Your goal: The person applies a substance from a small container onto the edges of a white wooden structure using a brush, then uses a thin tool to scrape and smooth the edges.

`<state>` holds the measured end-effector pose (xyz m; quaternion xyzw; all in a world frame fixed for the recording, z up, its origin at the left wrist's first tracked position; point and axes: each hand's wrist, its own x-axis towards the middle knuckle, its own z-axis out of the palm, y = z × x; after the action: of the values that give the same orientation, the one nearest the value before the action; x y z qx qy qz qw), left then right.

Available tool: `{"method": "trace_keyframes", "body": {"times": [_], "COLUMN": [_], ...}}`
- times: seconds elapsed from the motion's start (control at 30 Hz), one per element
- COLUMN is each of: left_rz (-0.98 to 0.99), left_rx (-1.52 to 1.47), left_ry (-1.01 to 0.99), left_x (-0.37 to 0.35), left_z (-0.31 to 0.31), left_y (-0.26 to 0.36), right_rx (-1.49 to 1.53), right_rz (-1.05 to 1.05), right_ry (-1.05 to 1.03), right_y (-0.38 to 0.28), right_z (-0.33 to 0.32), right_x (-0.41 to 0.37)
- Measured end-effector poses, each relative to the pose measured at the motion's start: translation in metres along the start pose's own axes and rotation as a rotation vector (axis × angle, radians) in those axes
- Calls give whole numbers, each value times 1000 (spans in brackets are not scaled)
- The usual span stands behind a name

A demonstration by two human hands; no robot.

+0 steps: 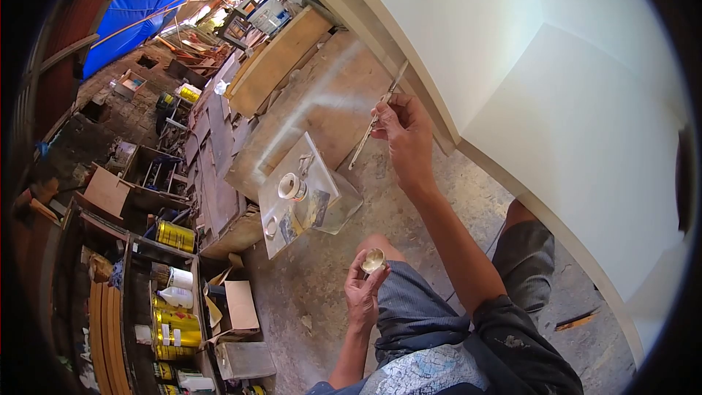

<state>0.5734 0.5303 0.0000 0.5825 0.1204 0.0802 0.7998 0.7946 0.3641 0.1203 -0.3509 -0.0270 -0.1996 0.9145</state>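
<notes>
My right hand (406, 139) pinches a thin, paint-crusted paintbrush (363, 143). One end of the brush reaches up to the beige edge (425, 106) of a large white panelled piece; whether it touches cannot be made out. Low in front of my knee, my left hand (361, 300) is closed around a small round cup (373, 259) with cream-coloured paint inside. Between the hands and the wooden boards, a white board (275, 208) lies on a box-like stand. It carries an open tub (292, 187), a round lid (271, 226) and paint-smeared flat pieces (316, 208).
Dark shelves (130, 278) at lower left hold yellow cans (177, 328) and white bottles. Cardboard boxes (241, 306) stand beside them. A wooden panel with white overspray (314, 91) lies beyond the stand. Planks and a blue tarp (139, 4) are farther back.
</notes>
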Motion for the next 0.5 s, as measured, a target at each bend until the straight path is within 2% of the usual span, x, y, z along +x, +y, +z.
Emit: {"method": "trace_keyframes", "body": {"times": [0.5], "left_rz": [-9], "left_rx": [17], "left_ry": [10], "left_x": [0], "left_z": [-1], "left_y": [-1], "right_rx": [-15], "right_rz": [-5], "right_ry": [-7], "right_y": [3], "right_z": [0], "right_x": [-4]}}
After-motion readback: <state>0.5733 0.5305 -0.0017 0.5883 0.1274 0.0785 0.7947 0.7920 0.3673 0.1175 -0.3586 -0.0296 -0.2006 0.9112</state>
